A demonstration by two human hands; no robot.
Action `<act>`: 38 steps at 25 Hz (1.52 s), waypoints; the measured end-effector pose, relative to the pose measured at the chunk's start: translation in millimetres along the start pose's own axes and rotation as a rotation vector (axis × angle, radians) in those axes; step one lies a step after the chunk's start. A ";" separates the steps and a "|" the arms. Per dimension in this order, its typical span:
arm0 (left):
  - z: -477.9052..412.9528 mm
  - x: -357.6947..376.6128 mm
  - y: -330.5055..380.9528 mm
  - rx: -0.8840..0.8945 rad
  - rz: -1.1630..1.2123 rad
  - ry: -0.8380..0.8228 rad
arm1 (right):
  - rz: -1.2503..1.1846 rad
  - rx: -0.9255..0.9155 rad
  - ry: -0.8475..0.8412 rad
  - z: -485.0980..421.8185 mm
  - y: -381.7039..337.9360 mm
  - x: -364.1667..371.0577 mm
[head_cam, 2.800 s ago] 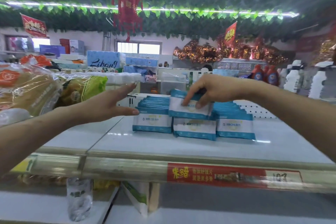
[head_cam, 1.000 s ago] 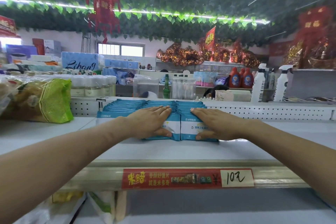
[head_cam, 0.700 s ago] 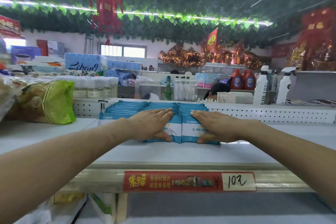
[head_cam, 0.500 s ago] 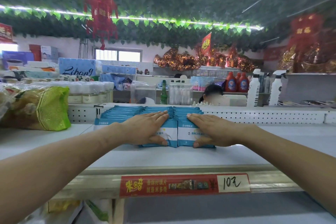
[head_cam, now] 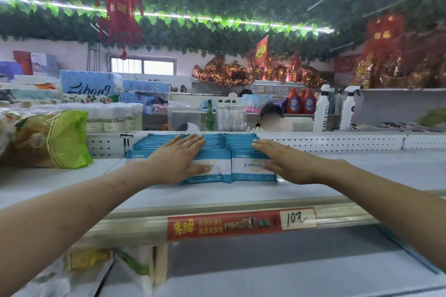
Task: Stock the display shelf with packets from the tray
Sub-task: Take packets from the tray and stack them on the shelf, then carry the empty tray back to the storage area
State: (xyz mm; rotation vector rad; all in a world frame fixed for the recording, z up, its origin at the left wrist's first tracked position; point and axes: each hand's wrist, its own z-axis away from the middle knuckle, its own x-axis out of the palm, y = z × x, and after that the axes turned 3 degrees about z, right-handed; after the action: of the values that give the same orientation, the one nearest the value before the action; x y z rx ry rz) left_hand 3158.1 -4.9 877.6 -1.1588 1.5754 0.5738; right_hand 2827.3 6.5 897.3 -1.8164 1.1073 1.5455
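Centrally, blue-and-white packets (head_cam: 253,166) stand in three tight rows on the white display shelf (head_cam: 362,171), reaching back to its perforated rear panel (head_cam: 337,143). Both hands lie flat with fingers straight: the left hand (head_cam: 176,159) presses the middle row and the right hand (head_cam: 282,161) the right row. Lower centre, a red price strip (head_cam: 241,223) runs along the shelf edge; a yellow-green bag (head_cam: 50,140) sits at the left.

Blue-and-white packets (head_cam: 248,169) lined up on the white display shelf (head_cam: 241,191)

They stand on edge, pressed face to back in three rows side by side, front labels facing out, set back from the shelf's front rail and running toward its rear.
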 end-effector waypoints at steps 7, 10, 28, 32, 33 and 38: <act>74.7 -20.4 -0.6 -0.293 0.079 0.032 | -0.153 -0.089 0.122 -13.8 -24.0 -5.3; 124.4 -33.8 -2.7 -0.455 0.108 0.069 | -0.283 -0.198 0.203 -38.9 -63.2 1.1; 610.0 15.6 188.7 -1.566 0.043 0.098 | -0.764 -1.186 -0.257 49.2 -523.0 192.3; 673.2 79.2 240.1 -1.804 0.087 0.112 | -0.792 -1.106 -0.397 87.3 -562.8 278.6; 682.0 94.8 253.0 -1.874 0.093 0.128 | -0.768 -1.086 -0.406 97.1 -569.3 298.9; 715.5 166.3 286.2 -2.001 -0.056 0.038 | -0.563 -1.129 -0.318 131.7 -586.3 383.4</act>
State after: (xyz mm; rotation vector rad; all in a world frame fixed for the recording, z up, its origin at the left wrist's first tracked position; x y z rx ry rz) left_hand 3234.4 639.0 429.2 -2.4757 0.5149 2.2751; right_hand 3250.8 330.2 424.0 -2.0811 -0.5671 2.1166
